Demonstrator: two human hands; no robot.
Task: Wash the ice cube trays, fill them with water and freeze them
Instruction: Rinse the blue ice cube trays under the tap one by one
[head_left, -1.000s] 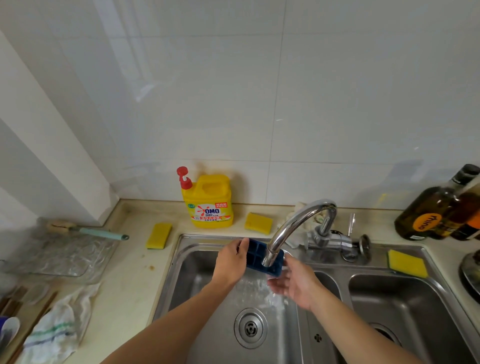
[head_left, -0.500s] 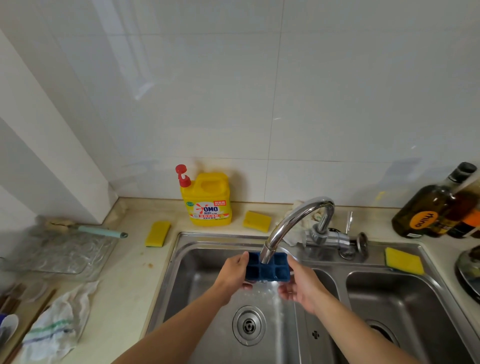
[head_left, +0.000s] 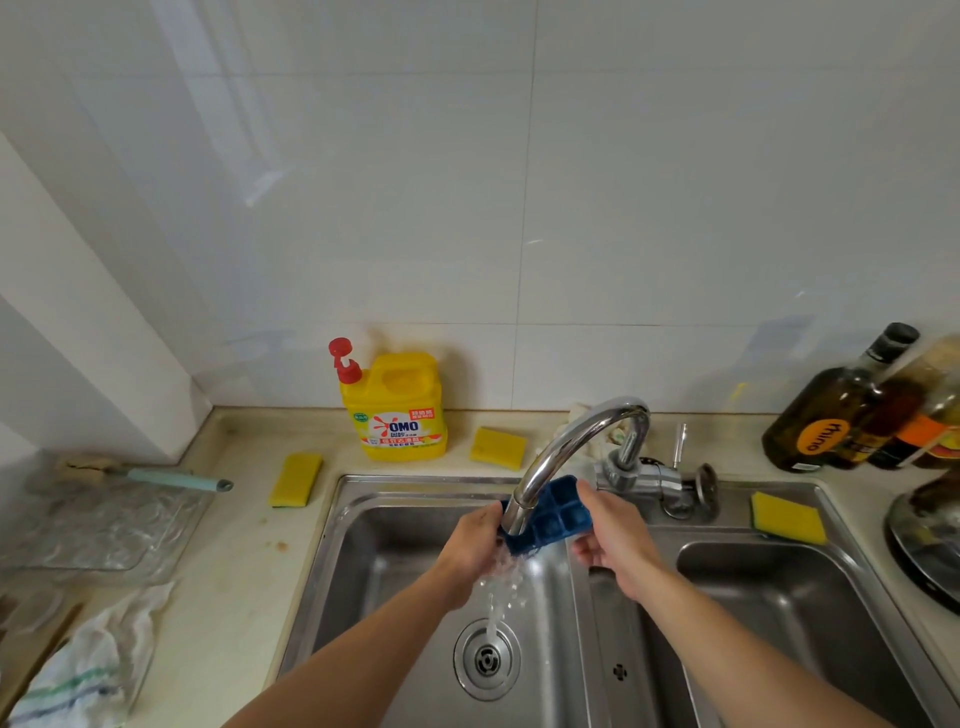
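A small blue ice cube tray (head_left: 556, 514) is held under the chrome faucet (head_left: 566, 457), over the left basin of the steel sink (head_left: 395, 571). It is tilted with its left end down, and water pours off that end toward the drain (head_left: 487, 660). My left hand (head_left: 472, 540) grips the tray's lower left end. My right hand (head_left: 613, 530) grips its right end, fingers curled around the edge. The spout hides part of the tray.
A yellow detergent bottle (head_left: 397, 410) stands behind the sink. Yellow sponges lie at the left (head_left: 295, 479), back (head_left: 497, 446) and right (head_left: 787, 517). Oil bottles (head_left: 841, 410) stand at the far right. A clear tray (head_left: 98, 525), a brush (head_left: 156, 475) and a cloth (head_left: 88, 670) sit on the left counter.
The tray has gone from roughly level to tilted, left end down, and water now spills from it into the basin. Both hands keep hold of it.
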